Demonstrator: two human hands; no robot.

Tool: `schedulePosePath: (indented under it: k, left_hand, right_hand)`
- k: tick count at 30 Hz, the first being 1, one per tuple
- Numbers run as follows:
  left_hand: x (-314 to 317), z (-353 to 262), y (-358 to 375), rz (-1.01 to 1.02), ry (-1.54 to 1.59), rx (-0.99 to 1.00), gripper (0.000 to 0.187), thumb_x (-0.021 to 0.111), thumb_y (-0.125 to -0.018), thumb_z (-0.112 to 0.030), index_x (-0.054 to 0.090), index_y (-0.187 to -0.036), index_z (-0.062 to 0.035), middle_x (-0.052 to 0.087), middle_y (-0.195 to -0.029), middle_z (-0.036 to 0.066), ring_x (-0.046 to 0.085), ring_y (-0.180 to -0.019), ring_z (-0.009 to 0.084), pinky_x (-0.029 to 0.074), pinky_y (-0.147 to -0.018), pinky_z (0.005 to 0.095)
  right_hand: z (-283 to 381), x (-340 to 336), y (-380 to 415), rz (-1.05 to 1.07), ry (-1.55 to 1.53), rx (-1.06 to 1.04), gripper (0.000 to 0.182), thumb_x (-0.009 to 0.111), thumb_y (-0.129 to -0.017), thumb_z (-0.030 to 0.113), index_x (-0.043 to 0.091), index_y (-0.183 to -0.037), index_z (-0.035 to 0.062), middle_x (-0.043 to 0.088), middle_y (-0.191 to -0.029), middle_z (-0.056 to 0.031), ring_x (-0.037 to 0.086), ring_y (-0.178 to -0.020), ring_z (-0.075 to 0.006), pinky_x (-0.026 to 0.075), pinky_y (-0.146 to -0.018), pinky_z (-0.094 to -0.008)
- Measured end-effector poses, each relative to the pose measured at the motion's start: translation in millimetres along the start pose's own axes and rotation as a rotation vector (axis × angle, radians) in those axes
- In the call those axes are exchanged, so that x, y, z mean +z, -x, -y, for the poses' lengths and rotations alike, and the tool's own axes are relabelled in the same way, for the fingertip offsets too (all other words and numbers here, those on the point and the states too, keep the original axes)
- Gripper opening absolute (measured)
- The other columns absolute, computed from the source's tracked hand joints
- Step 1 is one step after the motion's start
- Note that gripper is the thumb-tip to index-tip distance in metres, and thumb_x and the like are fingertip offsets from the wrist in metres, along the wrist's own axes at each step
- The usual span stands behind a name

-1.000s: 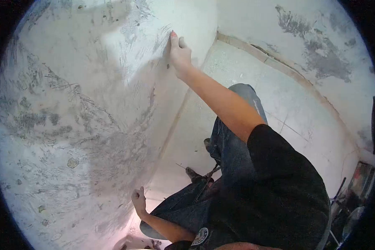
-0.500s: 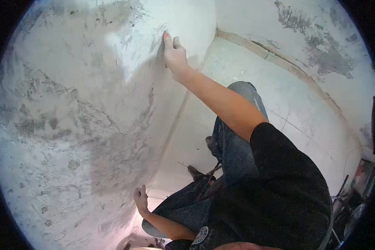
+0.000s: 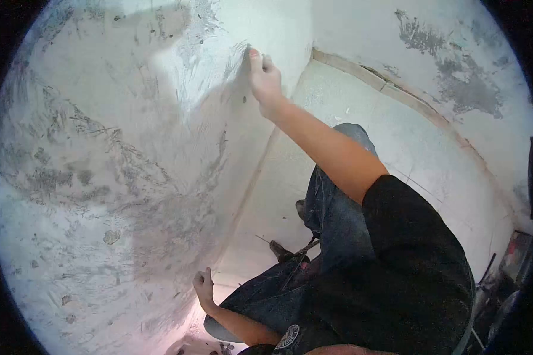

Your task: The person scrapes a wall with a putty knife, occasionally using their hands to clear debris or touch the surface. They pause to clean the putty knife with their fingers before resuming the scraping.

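Note:
My right hand (image 3: 265,83) is at the upper part of the patchy white-grey wall (image 3: 89,201), arm stretched out. Its thumb points up with a reddish tip, and the other fingers are curled against the wall side. Whatever it grips, if anything, is hidden behind the fingers. Dark scrape marks run across the wall just left of the thumb. Lower down, my left hand (image 3: 204,290) is held close to the wall beside my bent knee. Its fingers are curled, with one digit sticking up, and I see nothing in it.
A pale tiled floor (image 3: 272,189) meets the wall along a brownish edge. Another wall (image 3: 361,29) with peeling grey patches and a low skirting (image 3: 361,72) stands at the upper right. Dark objects (image 3: 503,272) lie at the right edge. My jeans and shoes are below me.
My right hand has shifted slightly to the right along the wall, its thumb still up. The whole view has moved a little. My left hand stays in nearly the same place.

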State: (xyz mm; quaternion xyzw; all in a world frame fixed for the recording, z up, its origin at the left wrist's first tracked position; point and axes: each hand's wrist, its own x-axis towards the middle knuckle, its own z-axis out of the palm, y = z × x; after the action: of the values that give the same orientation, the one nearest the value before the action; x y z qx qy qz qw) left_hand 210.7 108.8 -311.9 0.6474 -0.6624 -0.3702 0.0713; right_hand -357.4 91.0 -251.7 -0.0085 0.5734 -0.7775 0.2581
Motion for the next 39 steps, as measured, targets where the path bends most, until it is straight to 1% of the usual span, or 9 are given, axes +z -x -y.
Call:
schedulePosePath:
  k: [5,9,15,19,26,29,34,36,39]
  left_hand:
    - [1,-9,1,0.0,-0.032,-0.038,0.04,0.066,-0.09,-0.028,0.045,-0.062,-0.009,0.042,-0.054,-0.002,0.036,-0.051,0.0079,0.032,-0.049,0.0279]
    - [2,-2,-9,0.009,-0.02,0.017,0.04,0.065,-0.09,-0.029,0.044,-0.062,-0.009,0.042,-0.054,-0.003,0.036,-0.051,0.0077,0.031,-0.049,0.0284]
    - [2,-4,-4,0.002,0.009,0.013,0.041,0.065,-0.09,-0.03,0.044,-0.061,-0.0091,0.04,-0.053,-0.003,0.035,-0.052,0.0074,0.03,-0.049,0.0282]
    - [3,-1,5,0.013,0.014,-0.034,0.04,0.065,-0.09,-0.03,0.045,-0.062,-0.0089,0.04,-0.053,-0.003,0.035,-0.052,0.0075,0.029,-0.049,0.0278]
    - [4,-5,-2,0.021,-0.072,-0.043,0.039,0.065,-0.09,-0.03,0.046,-0.064,-0.0087,0.039,-0.053,-0.002,0.035,-0.051,0.0079,0.03,-0.049,0.0284]
    - [3,-27,6,0.006,-0.009,0.029,0.038,0.065,-0.09,-0.03,0.046,-0.064,-0.0093,0.04,-0.054,-0.004,0.035,-0.051,0.0074,0.03,-0.048,0.0269]
    - [0,6,2,0.004,0.017,-0.039,0.039,0.065,-0.09,-0.03,0.046,-0.064,-0.0092,0.041,-0.054,-0.003,0.036,-0.051,0.0072,0.03,-0.049,0.0261]
    - [-2,9,-1,0.009,0.035,-0.053,0.039,0.065,-0.09,-0.032,0.046,-0.064,-0.0082,0.042,-0.054,-0.002,0.037,-0.052,0.0076,0.031,-0.05,0.0268]
    - [2,9,-6,0.025,-0.076,-0.013,0.04,0.063,-0.091,-0.032,0.047,-0.065,-0.0074,0.042,-0.054,-0.001,0.037,-0.052,0.0082,0.032,-0.051,0.0277]
  right_hand:
    - [-5,8,-23,-0.05,0.045,-0.127,0.086,0.047,-0.092,0.056,0.025,-0.144,-0.0092,0.037,-0.144,-0.0269,0.038,-0.134,-0.0341,0.032,-0.108,-0.0341]
    - [-5,14,-5,-0.058,0.061,0.033,0.084,0.047,-0.092,0.055,0.023,-0.146,-0.0052,0.039,-0.144,-0.0256,0.038,-0.135,-0.034,0.032,-0.108,-0.0346]
    - [-16,17,-4,-0.052,0.075,0.008,0.085,0.048,-0.091,0.055,0.021,-0.148,-0.0019,0.043,-0.141,-0.0246,0.042,-0.131,-0.0348,0.036,-0.106,-0.0358]
    - [-14,4,-21,-0.133,-0.04,-0.014,0.086,0.047,-0.091,0.058,0.022,-0.147,-0.0018,0.045,-0.139,-0.025,0.045,-0.128,-0.0348,0.038,-0.105,-0.036]
    - [2,3,7,-0.009,0.109,0.054,0.086,0.045,-0.091,0.06,0.023,-0.147,-0.0015,0.045,-0.139,-0.0262,0.043,-0.13,-0.0339,0.036,-0.105,-0.0346]
    - [-14,17,4,-0.047,0.02,0.048,0.082,0.048,-0.093,0.054,0.026,-0.146,-0.0036,0.045,-0.139,-0.0214,0.048,-0.122,-0.0289,0.042,-0.095,-0.0352]
    - [-20,1,-18,-0.042,-0.158,0.125,0.082,0.046,-0.093,0.056,0.027,-0.145,-0.0043,0.045,-0.139,-0.0227,0.044,-0.127,-0.0306,0.037,-0.102,-0.0356]
    - [-26,16,4,-0.09,0.142,0.012,0.08,0.048,-0.093,0.054,0.029,-0.144,-0.0053,0.044,-0.14,-0.0251,0.041,-0.131,-0.0314,0.034,-0.105,-0.0358]
    - [-19,9,-16,-0.084,-0.019,0.058,0.082,0.048,-0.093,0.054,0.027,-0.144,-0.0065,0.043,-0.141,-0.0244,0.041,-0.131,-0.0297,0.036,-0.104,-0.0341]
